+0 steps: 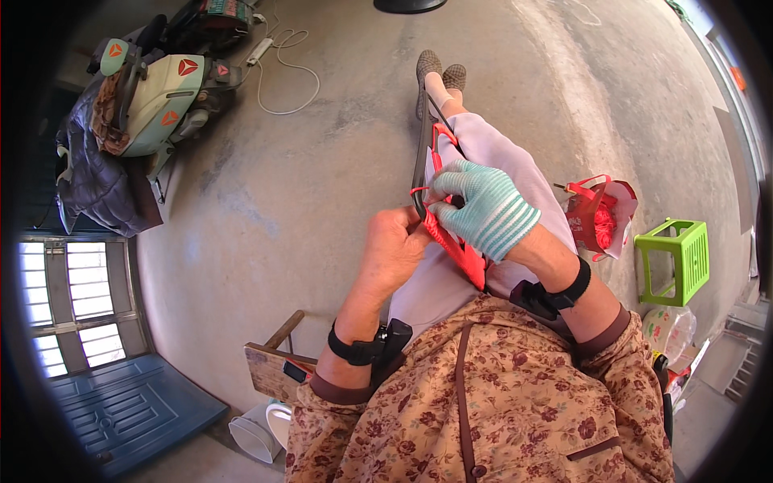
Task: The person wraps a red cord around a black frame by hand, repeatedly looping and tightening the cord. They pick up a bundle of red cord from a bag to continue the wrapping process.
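Note:
A long, narrow black frame (420, 153) with rounded edges rests along my lap and legs. Red woven-looking material (456, 251) covers the part of it nearest me, and a further red piece (442, 135) shows toward its far end. My bare left hand (392, 245) is closed, thumb and fingers pinching the frame's left bar where the red begins. Over the frame, my right hand (485, 208) wears a mint and white striped knit glove. Its fingers pinch a thin red strand (418, 191) that loops round the black bar; the fingertips are partly hidden.
To my right stand a red bag (576, 217) of red bundles and a green plastic stool (694, 262). A wooden bench (278, 372) is by my left elbow. Farther left are a scooter (165, 101), a white cable (316, 90) on the floor and a blue door (137, 414).

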Action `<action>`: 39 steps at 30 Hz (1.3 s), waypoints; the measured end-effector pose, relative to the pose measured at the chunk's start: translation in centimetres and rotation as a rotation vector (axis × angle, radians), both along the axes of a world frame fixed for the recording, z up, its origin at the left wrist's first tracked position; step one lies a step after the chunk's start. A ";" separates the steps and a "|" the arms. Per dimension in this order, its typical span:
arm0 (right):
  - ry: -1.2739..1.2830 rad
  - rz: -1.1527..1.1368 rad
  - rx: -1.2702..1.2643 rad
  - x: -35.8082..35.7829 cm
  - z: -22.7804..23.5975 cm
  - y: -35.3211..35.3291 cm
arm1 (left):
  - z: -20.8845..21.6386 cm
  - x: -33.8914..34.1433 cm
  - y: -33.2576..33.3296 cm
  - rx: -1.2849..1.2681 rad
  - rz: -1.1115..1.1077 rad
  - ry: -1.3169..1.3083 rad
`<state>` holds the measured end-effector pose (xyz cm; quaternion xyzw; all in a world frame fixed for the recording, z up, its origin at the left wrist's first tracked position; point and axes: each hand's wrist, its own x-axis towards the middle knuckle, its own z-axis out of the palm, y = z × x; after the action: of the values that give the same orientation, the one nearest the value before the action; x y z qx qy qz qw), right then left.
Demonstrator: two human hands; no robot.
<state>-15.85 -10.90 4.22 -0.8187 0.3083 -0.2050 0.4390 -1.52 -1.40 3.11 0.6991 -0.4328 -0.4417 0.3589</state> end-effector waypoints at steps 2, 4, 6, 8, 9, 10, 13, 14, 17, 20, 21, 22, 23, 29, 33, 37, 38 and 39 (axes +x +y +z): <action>-0.138 -0.095 0.008 0.2 -0.6 0.0 | -0.6 0.4 0.3 -0.058 0.035 -0.071; -0.224 -0.170 0.406 -0.4 0.2 -0.6 | -0.5 1.1 0.9 -0.115 0.069 -0.141; -0.315 -0.262 0.799 -1.6 1.5 -1.1 | 0.8 1.8 1.5 -0.144 0.260 0.390; -0.229 -0.246 0.794 -2.3 2.8 -0.8 | 1.1 2.8 2.7 -0.166 0.178 0.611; -0.139 -0.222 0.789 -2.5 3.6 -0.3 | 1.4 3.1 3.3 -0.191 0.100 0.830; -0.190 -0.171 0.861 -2.6 4.6 0.6 | 2.0 2.9 3.5 -0.192 0.105 0.827; -0.055 0.161 0.755 -3.4 5.3 2.5 | 3.2 1.6 3.5 -0.141 0.024 1.001; -0.107 0.394 0.382 -3.4 4.5 2.5 | 3.1 1.5 3.7 -0.142 0.070 1.220; 0.117 0.222 0.643 -3.7 5.0 2.7 | 1.7 1.6 4.6 -0.162 0.140 1.539; -0.020 -0.022 0.463 -3.5 1.2 2.8 | 2.1 1.3 4.9 -0.149 0.212 1.496; -0.020 -0.121 0.289 -3.2 0.6 2.8 | 2.2 1.2 5.0 -0.118 0.265 1.352; 0.042 -0.070 0.238 -3.1 -0.2 3.1 | 2.0 1.2 5.2 -0.116 0.265 1.352; 0.042 -0.071 0.239 -2.8 -0.3 3.3 | 1.8 1.1 5.5 -0.109 0.291 1.235; 0.340 0.114 -0.035 -1.4 -0.8 3.8 | 1.2 0.8 7.1 -0.061 0.324 0.814; 0.343 0.124 -0.068 -1.6 -1.2 3.7 | 1.1 1.4 8.5 -0.079 0.277 0.706; 0.312 0.123 -0.030 -1.5 -1.1 3.7 | 1.4 1.2 8.1 -0.019 0.266 0.858; 0.341 0.123 -0.019 -1.7 -1.0 3.7 | 1.6 0.8 7.8 -0.014 0.257 0.870; 0.345 0.122 -0.023 -1.9 -0.7 3.7 | 1.8 0.5 7.5 -0.010 0.247 0.883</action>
<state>-17.79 -7.17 3.50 -0.8637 0.3266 -0.0381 0.3819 -1.00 6.10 4.88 0.4886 -0.1539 -0.6492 0.5622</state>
